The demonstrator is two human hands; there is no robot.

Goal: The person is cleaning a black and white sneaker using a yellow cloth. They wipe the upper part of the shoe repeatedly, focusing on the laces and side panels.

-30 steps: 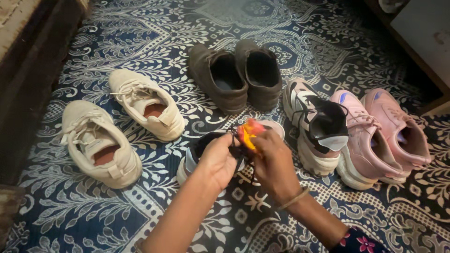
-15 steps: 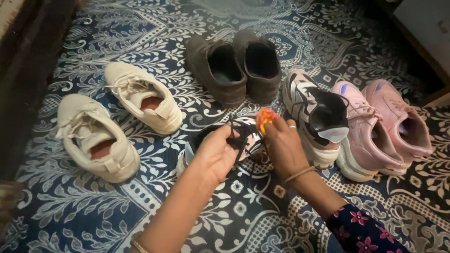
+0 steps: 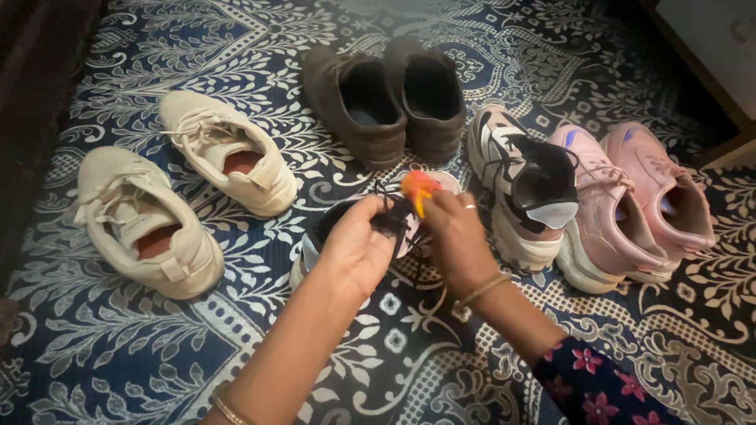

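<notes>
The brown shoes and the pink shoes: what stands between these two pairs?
In the head view, one black-and-white sneaker stands between the brown shoes and the pink shoes, touching the nearer pink one.

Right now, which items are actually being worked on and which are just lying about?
In hand:
- left hand and right hand, both on the black-and-white sneaker
- its black laces
- orange piece at the right fingertips

Lying about:
- cream sneaker pair
- dark brown shoe pair
- matching black-and-white sneaker
- pink sneaker pair
- patterned blue carpet
</notes>
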